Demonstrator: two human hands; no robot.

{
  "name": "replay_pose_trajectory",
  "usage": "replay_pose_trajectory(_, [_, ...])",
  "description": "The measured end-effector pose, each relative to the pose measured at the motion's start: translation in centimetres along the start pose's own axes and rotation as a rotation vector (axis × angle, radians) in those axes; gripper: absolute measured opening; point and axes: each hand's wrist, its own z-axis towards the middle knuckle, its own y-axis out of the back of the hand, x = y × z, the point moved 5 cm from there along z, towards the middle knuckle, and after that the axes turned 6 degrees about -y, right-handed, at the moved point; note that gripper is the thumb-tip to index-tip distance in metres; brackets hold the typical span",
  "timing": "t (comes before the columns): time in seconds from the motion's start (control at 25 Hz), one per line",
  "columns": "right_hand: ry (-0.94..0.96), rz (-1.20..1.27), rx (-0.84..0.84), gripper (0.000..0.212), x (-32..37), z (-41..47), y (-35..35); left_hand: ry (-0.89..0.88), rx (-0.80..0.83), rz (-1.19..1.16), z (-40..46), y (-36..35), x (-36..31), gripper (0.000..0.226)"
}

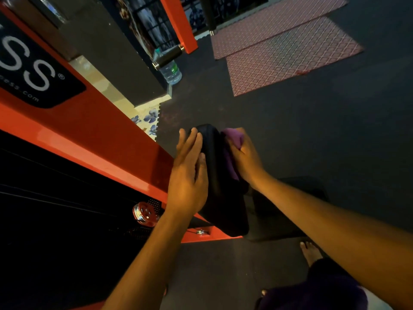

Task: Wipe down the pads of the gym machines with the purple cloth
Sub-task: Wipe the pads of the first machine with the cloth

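Observation:
A black upright pad (220,186) of an orange gym machine stands in the middle of the view. My left hand (190,171) lies flat against the pad's left face, fingers straight and pointing up. My right hand (244,157) grips the bunched purple cloth (232,148) and presses it against the pad's right side near the top. Part of the cloth is hidden under my palm.
The orange machine frame (107,139) with a black logo panel runs along the left, with a red knob (144,213) below. A water bottle (172,71) stands further off. Patterned red mats (288,57) lie on the dark floor. My bare foot (310,252) is at lower right.

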Motion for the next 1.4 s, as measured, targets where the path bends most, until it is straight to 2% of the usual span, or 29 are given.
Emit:
replay_pose_trajectory(0.12, [-0.37,0.226,-0.127,0.025,-6.9,-3.4,4.4,-0.064,-0.072,0.138,-1.6,-0.5,-0.8,0.051])
replay_pose_trajectory(0.16, [-0.461,0.255,-0.183,0.022,-8.1,-5.6,5.3,-0.059,-0.1,0.144,-2.2,-0.7,-0.9,0.051])
replay_pose_trajectory(0.2, [-0.471,0.243,-0.2,0.018,-8.8,-7.9,5.5,-0.067,-0.129,0.136,-2.6,-0.8,-0.9,0.051])
replay_pose_trajectory(0.28, [-0.32,0.147,-0.061,0.015,-7.7,-11.8,3.1,-0.107,-0.177,0.109,-2.7,-0.9,-0.7,0.049])
replay_pose_trajectory(0.32, [-0.222,0.096,0.021,0.021,-6.5,-13.1,1.2,-0.124,-0.189,0.102,-2.6,-0.9,-0.8,0.048])
replay_pose_trajectory(0.4, [-0.146,0.035,0.056,0.028,-6.3,-12.4,-0.7,-0.135,-0.197,0.091,-2.7,-1.0,-0.9,0.047])
replay_pose_trajectory(0.48, [-0.235,0.048,0.043,0.034,-9.1,-9.2,-0.8,-0.143,-0.209,0.09,-2.8,-0.9,-1.0,0.046])
replay_pose_trajectory(0.56, [-0.409,-0.018,0.117,0.046,-13.3,-7.8,-0.5,-0.153,-0.211,0.101,-2.7,-0.9,-0.8,0.045])
replay_pose_trajectory(0.68, [-0.509,-0.091,0.138,0.044,-15.4,-12.7,0.3,-0.14,-0.216,0.094,-2.8,-1.1,-0.8,0.045])
replay_pose_trajectory(0.76, [-0.421,-0.076,0.105,0.02,-12.8,-15.7,0.3,-0.136,-0.223,0.088,-3.0,-1.1,-1.0,0.046])
replay_pose_trajectory(0.8, [-0.34,-0.046,0.079,0.016,-10.8,-15.2,0.2,-0.139,-0.226,0.088,-3.0,-1.1,-1.0,0.046])
replay_pose_trajectory(0.88, [-0.256,-0.042,0.068,0.019,-8.5,-12.1,-0.2,-0.137,-0.219,0.086,-2.8,-1.2,-0.8,0.046])
replay_pose_trajectory(0.92, [-0.223,-0.048,0.083,0.027,-8.5,-9.9,-0.2,-0.131,-0.216,0.088,-2.7,-1.2,-0.7,0.047])
replay_pose_trajectory(1.0, [-0.258,-0.017,0.091,0.043,-10.7,-7.7,0.3,-0.117,-0.216,0.093,-2.8,-1.2,-0.8,0.047])
replay_pose_trajectory(1.04, [-0.337,-0.003,0.113,0.044,-12.1,-8.3,0.5,-0.118,-0.219,0.091,-2.9,-1.1,-0.9,0.047])
replay_pose_trajectory(1.16, [-0.525,-0.056,0.207,0.011,-13.2,-13.3,0.6,-0.13,-0.229,0.078,-2.9,-1.2,-0.8,0.046])
replay_pose_trajectory(1.2, [-0.5,-0.094,0.199,0.008,-12.5,-13.9,0.6,-0.13,-0.233,0.079,-3.0,-1.2,-0.7,0.045])
replay_pose_trajectory(1.32, [-0.249,-0.146,0.124,0.009,-10.7,-10.3,-0.1,-0.135,-0.238,0.079,-3.0,-1.3,-0.6,0.044])
replay_pose_trajectory(1.4, [-0.273,-0.082,0.135,0.018,-11.8,-7.4,0.5,-0.127,-0.222,0.079,-2.8,-1.3,-0.7,0.044])
